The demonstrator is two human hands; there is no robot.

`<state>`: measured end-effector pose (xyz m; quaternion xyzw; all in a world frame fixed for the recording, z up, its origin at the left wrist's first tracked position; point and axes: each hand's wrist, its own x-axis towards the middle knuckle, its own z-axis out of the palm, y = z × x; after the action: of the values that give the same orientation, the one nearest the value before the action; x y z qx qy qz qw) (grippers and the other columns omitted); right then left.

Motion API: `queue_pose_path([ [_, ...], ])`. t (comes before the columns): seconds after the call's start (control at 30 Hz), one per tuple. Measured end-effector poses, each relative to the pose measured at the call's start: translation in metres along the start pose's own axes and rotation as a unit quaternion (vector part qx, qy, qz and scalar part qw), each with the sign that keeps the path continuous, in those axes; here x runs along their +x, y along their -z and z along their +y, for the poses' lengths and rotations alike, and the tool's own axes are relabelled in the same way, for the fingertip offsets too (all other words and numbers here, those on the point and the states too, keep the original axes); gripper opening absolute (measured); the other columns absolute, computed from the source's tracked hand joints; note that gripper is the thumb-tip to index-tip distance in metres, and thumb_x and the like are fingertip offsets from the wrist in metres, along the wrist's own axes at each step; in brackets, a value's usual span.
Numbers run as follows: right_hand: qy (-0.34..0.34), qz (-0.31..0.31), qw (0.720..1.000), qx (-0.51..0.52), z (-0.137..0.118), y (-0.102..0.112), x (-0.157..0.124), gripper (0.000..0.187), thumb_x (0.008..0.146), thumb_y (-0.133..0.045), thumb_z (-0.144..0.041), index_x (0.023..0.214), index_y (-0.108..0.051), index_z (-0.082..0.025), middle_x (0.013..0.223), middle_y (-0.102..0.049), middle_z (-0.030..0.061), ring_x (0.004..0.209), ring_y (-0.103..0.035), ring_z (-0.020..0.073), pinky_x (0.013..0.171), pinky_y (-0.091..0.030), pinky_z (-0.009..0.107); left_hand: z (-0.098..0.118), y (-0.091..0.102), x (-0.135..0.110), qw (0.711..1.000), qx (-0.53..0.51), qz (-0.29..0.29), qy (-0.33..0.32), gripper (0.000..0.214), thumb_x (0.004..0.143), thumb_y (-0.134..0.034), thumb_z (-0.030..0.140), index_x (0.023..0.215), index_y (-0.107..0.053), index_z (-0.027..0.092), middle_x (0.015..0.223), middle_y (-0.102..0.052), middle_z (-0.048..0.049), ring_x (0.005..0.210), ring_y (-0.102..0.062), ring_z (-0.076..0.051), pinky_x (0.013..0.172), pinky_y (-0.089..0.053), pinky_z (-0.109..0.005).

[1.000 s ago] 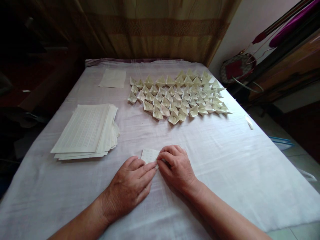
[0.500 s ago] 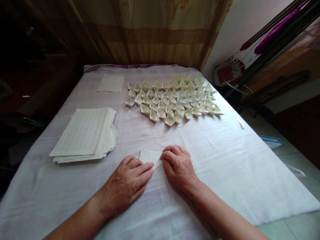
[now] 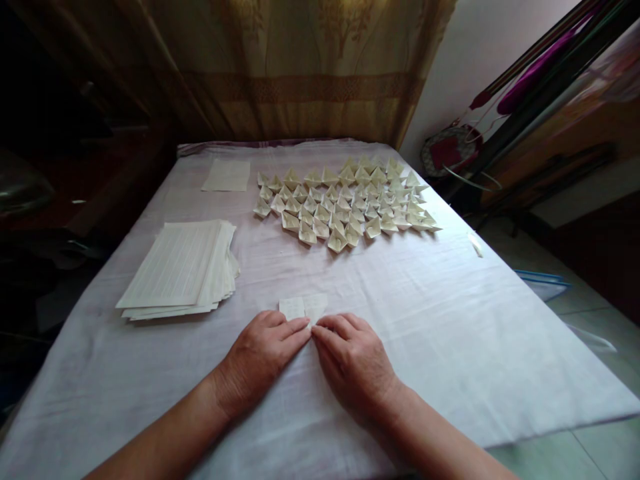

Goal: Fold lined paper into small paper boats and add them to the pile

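Observation:
A small folded piece of lined white paper (image 3: 303, 307) lies on the white cloth of the table (image 3: 450, 333), just beyond my fingertips. My left hand (image 3: 260, 357) rests palm down with its fingers together, pressing the paper's near edge. My right hand (image 3: 353, 360) lies beside it, fingers curled onto the same edge, the two hands' fingertips meeting. Much of the paper's near part is hidden under my fingers.
A stack of lined sheets (image 3: 183, 267) lies at the left. Several small folded paper boats (image 3: 345, 203) stand in rows at the far middle and right. One loose sheet (image 3: 227, 175) lies at the far left. A paper scrap (image 3: 475, 244) sits near the right edge.
My hands have drawn together until the fingertips meet at the paper's near edge. The paper now shows a centre fold line with two flaps. The camera has tilted slightly.

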<state>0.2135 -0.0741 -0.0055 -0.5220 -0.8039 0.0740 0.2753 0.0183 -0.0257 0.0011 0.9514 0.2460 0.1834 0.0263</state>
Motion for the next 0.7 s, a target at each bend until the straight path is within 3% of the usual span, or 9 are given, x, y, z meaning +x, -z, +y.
queue_pose_path([
  [0.13, -0.011, -0.018, 0.999, -0.030, 0.002, 0.001, 0.001, 0.020, 0.093, -0.055, -0.017, 0.105, -0.069, -0.021, 0.099, -0.069, 0.0069, 0.089, -0.058, 0.0212, 0.080, -0.048, 0.035, 0.002, -0.003, 0.004, 0.999, -0.025, 0.007, 0.034, 0.022, 0.098, -0.050, 0.018, 0.109, -0.068, 0.017, 0.110, -0.074, -0.0064, 0.088, -0.063, -0.019, 0.082, -0.053, -0.037],
  [0.33, -0.018, -0.025, 0.999, -0.038, 0.006, 0.001, -0.001, 0.018, 0.090, -0.062, -0.019, 0.106, -0.070, -0.024, 0.103, -0.068, 0.0050, 0.093, -0.057, 0.0222, 0.080, -0.044, 0.036, -0.022, 0.014, -0.011, 1.000, -0.010, -0.005, 0.015, 0.021, 0.095, -0.055, 0.023, 0.111, -0.069, 0.021, 0.115, -0.072, -0.0066, 0.109, -0.062, -0.024, 0.094, -0.049, -0.043],
  [0.53, -0.013, -0.024, 0.998, -0.061, 0.002, 0.001, -0.003, 0.020, 0.091, -0.059, -0.023, 0.110, -0.068, -0.023, 0.105, -0.068, 0.0074, 0.095, -0.056, 0.0234, 0.080, -0.043, 0.037, -0.033, 0.011, -0.010, 0.998, 0.022, 0.018, -0.063, 0.021, 0.097, -0.050, 0.016, 0.107, -0.069, 0.020, 0.110, -0.075, -0.0059, 0.105, -0.066, -0.022, 0.089, -0.051, -0.039],
  [0.7, 0.008, -0.019, 0.998, -0.062, 0.003, 0.003, -0.006, 0.021, 0.093, -0.057, -0.024, 0.112, -0.067, -0.022, 0.112, -0.069, 0.0073, 0.098, -0.057, 0.0236, 0.083, -0.043, 0.038, -0.026, 0.004, 0.001, 0.997, -0.059, 0.027, -0.030, 0.017, 0.098, -0.051, 0.022, 0.093, -0.067, 0.019, 0.102, -0.076, -0.0030, 0.098, -0.068, -0.018, 0.089, -0.050, -0.035],
])
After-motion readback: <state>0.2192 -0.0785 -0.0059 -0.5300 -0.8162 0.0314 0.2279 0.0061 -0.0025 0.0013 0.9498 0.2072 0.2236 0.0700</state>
